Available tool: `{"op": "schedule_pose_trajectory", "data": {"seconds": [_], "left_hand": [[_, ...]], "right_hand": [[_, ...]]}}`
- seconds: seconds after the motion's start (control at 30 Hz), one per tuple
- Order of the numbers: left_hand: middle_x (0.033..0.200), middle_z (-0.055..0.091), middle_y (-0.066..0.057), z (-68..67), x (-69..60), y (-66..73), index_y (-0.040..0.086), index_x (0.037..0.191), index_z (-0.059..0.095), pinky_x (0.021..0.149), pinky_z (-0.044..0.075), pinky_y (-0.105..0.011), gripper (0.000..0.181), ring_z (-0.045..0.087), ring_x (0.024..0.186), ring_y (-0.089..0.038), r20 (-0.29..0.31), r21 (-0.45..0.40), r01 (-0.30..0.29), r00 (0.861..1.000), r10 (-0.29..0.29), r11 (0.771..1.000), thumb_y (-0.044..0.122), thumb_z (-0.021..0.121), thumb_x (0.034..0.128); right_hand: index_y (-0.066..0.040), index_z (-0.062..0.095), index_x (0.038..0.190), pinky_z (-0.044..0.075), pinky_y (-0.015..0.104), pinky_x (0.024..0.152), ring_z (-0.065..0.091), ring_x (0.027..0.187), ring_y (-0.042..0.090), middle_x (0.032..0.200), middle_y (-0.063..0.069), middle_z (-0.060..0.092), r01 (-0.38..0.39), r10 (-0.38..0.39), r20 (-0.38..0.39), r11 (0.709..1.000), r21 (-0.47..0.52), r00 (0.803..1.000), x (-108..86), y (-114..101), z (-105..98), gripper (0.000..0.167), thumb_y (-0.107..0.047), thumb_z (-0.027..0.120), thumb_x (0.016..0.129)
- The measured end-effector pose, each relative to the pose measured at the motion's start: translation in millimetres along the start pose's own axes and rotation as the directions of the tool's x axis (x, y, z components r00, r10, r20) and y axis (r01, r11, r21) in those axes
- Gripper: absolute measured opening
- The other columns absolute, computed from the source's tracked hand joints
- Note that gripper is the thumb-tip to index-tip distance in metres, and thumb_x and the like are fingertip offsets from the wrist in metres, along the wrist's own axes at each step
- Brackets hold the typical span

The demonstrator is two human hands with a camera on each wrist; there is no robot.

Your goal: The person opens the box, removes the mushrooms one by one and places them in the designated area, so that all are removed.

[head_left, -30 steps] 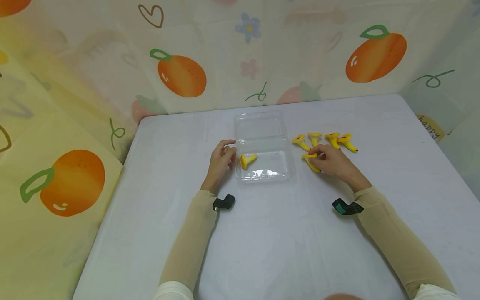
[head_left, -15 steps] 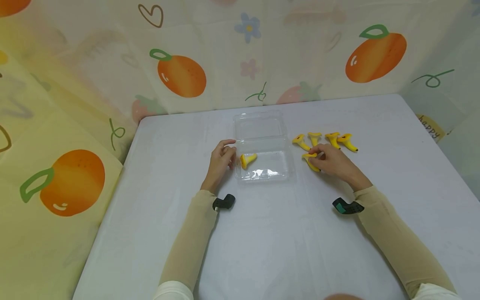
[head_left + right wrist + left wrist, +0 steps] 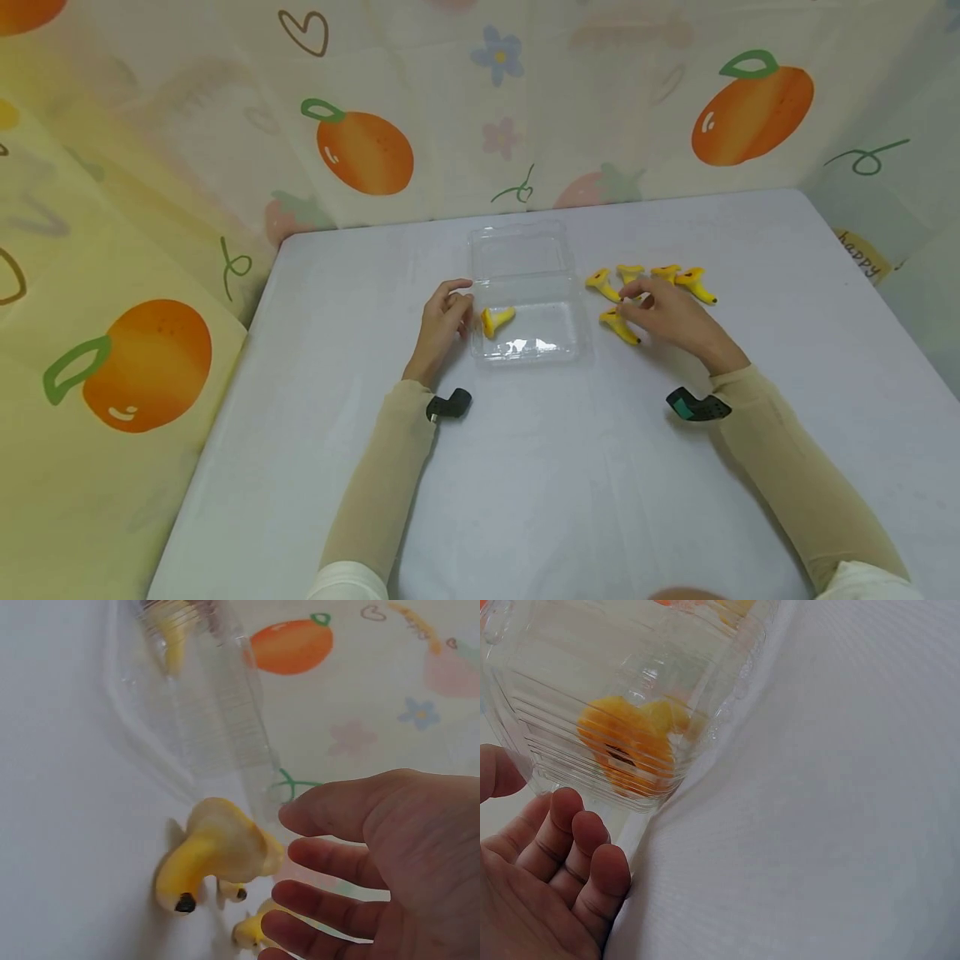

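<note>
A clear plastic clamshell box lies with its lid laid back. Inside its near half is one yellow trumpet-shaped mushroom. My left hand touches the left rim of the box with relaxed, slightly bent fingers. Beside the box to the right, my right hand hovers just off another yellow mushroom, whose stem ends in a black tip. The right wrist view shows a gap between the fingertips and that mushroom. Several more mushrooms lie behind this hand, partly covered by it.
A white cloth covers the table. Close behind the lid hangs a patterned curtain with orange fruit prints, and another curtain closes the left side. Black wrist cameras sit on both sleeves.
My right hand has let go of the near mushroom and lifted slightly away. That mushroom has tipped a little to the left. The left hand and box stay put.
</note>
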State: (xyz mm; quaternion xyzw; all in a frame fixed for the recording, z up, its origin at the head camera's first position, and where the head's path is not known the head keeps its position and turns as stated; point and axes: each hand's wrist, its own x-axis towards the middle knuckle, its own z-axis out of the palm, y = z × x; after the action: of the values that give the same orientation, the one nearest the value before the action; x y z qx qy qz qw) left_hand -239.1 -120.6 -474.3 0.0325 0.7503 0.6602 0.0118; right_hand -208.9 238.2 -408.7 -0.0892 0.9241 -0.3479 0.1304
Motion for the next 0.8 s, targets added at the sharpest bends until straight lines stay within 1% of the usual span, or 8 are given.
{"op": "schedule_pose_trajectory", "data": {"seconds": [0.1,0.23,0.3,0.43,0.6,0.8], "left_hand": [[0.072,0.053,0.0,0.2,-0.5,0.3,0.005,0.136,0.055,0.052,0.045,-0.022,0.038,0.05,0.061,-0.013,0.001,-0.003,-0.001,1.0,0.001,1.0,0.019,0.055,0.1006],[0.072,0.052,0.001,-0.2,-0.8,0.3,0.005,0.136,0.055,0.052,0.045,-0.022,0.038,0.049,0.061,-0.013,0.004,0.003,-0.001,1.0,0.001,1.0,0.021,0.055,0.1008],[0.072,0.052,0.001,-0.6,-0.7,-0.1,0.006,0.136,0.055,0.052,0.045,-0.022,0.039,0.049,0.061,-0.013,0.005,0.005,0.001,1.0,-0.001,1.0,0.021,0.055,0.1008],[0.073,0.053,0.001,-0.6,-1.1,0.1,0.006,0.136,0.055,0.052,0.045,-0.022,0.038,0.05,0.061,-0.013,0.002,0.004,0.001,1.0,-0.001,1.0,0.021,0.055,0.1006],[0.073,0.052,0.0,-0.6,-1.4,-0.1,0.006,0.136,0.055,0.052,0.045,-0.022,0.038,0.049,0.061,-0.012,0.001,0.008,0.001,1.0,-0.001,1.0,0.021,0.055,0.1005],[0.073,0.053,0.0,-0.4,-0.7,0.5,0.006,0.135,0.056,0.052,0.045,-0.022,0.038,0.05,0.061,-0.013,-0.001,0.006,0.003,1.0,-0.003,1.0,0.021,0.055,0.1002]], "right_hand": [[-0.006,0.059,0.132,0.05,0.04,0.083,0.055,0.113,0.035,0.14,0.018,0.054,0.018,-0.018,-0.018,1.0,0.005,1.0,-1.4,-5.7,-2.1,0.043,-0.036,0.057,0.102],[-0.006,0.059,0.133,0.047,0.041,0.083,0.055,0.113,0.032,0.144,0.015,0.053,0.058,-0.056,-0.049,0.998,0.028,0.997,-2.8,-14.2,-3.2,0.044,-0.038,0.056,0.102],[-0.007,0.058,0.134,0.046,0.04,0.084,0.055,0.113,0.031,0.143,0.014,0.054,0.076,-0.073,-0.062,0.997,0.033,0.995,-2.4,-18.7,-3.1,0.044,-0.038,0.057,0.102],[-0.008,0.059,0.133,0.047,0.037,0.084,0.056,0.112,0.029,0.14,0.011,0.057,0.087,-0.082,-0.082,0.995,0.056,0.993,-0.7,-27.8,-1.9,0.042,-0.036,0.058,0.102],[-0.007,0.06,0.132,0.049,0.035,0.08,0.057,0.11,0.028,0.136,0.012,0.059,0.115,-0.108,-0.085,0.99,0.083,0.99,3.2,-36.8,0.3,0.04,-0.033,0.06,0.101],[-0.007,0.059,0.132,0.049,0.037,0.087,0.058,0.112,0.028,0.136,0.012,0.06,0.147,-0.138,-0.102,0.985,0.092,0.985,8.1,-49.0,3.5,0.039,-0.03,0.061,0.101]]}}
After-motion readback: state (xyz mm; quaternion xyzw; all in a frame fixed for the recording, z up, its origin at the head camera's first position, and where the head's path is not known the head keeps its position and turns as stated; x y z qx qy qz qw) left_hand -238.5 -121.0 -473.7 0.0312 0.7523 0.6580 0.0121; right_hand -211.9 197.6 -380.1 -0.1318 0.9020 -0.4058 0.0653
